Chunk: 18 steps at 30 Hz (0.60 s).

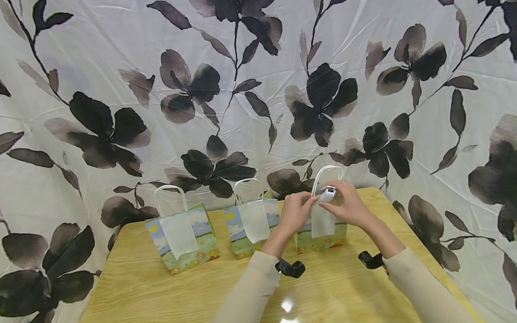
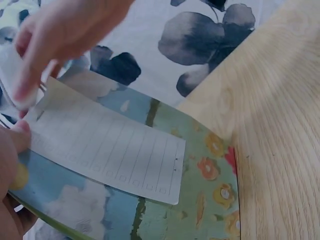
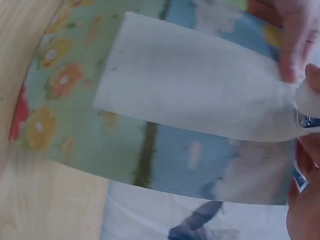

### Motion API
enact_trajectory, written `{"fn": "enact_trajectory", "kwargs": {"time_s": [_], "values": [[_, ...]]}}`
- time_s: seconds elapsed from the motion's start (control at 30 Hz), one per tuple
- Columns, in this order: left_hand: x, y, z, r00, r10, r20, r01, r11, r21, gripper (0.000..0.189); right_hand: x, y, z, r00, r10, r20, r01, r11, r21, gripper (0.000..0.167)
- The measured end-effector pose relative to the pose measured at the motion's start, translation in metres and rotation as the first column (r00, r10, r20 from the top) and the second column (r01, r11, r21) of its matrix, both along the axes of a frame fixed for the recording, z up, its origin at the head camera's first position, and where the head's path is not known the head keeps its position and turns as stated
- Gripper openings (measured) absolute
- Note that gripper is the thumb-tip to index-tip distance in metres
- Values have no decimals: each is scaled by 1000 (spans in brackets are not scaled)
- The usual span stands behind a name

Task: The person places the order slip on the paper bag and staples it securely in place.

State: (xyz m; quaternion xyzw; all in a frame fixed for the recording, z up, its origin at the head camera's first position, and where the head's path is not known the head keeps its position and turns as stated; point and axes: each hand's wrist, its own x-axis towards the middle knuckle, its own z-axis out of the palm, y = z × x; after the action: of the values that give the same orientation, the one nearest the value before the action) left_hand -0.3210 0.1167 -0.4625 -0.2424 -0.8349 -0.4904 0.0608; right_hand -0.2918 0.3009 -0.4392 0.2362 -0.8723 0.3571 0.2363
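Note:
At the right of the head view stands a paper gift bag [image 1: 340, 231] printed with sky, grass and flowers, with white handles. A lined white paper slip [image 2: 112, 145] hangs down its front from the top edge. My left hand [image 1: 295, 211] pinches the bag's top edge beside the slip. In my right hand [image 1: 349, 206] is a small white stapler [image 1: 327, 194] with a metal end, held at the top of the slip. The right wrist view shows the stapler [image 3: 309, 107] against the slip's upper end; whether its mouth is closed on the paper is hidden.
Two similar bags, a middle bag [image 1: 235, 238] and a left bag [image 1: 205, 234], stand in a row on the wooden table [image 1: 160, 298], each with a white slip on its front. A floral curtain [image 1: 256, 109] hangs behind the table's back edge.

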Motion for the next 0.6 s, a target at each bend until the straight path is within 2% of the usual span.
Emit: {"fn": "enact_trajectory", "kwargs": {"time_s": [0.13,0.23,0.4,0.47,0.53,0.6], "values": [[-2,-1,0,1000,-14,23,15,1000,-21,22,12,5,15,999,-36,27,40,989,-141,47],[-2,-2,2,999,-34,41,35,999,-22,22,25,13,24,992,-113,64,125,966,-226,45],[-4,-2,6,998,-48,46,50,998,-37,23,54,18,44,984,-153,93,177,902,-395,48],[-6,-1,8,998,-44,39,46,997,-55,21,67,18,51,978,-178,104,206,877,-433,42],[-7,0,10,999,-31,28,33,997,-74,16,76,22,49,967,-225,120,255,849,-462,34],[-7,1,12,999,-27,32,29,995,-91,12,81,30,39,941,-296,164,338,807,-485,23]]}}
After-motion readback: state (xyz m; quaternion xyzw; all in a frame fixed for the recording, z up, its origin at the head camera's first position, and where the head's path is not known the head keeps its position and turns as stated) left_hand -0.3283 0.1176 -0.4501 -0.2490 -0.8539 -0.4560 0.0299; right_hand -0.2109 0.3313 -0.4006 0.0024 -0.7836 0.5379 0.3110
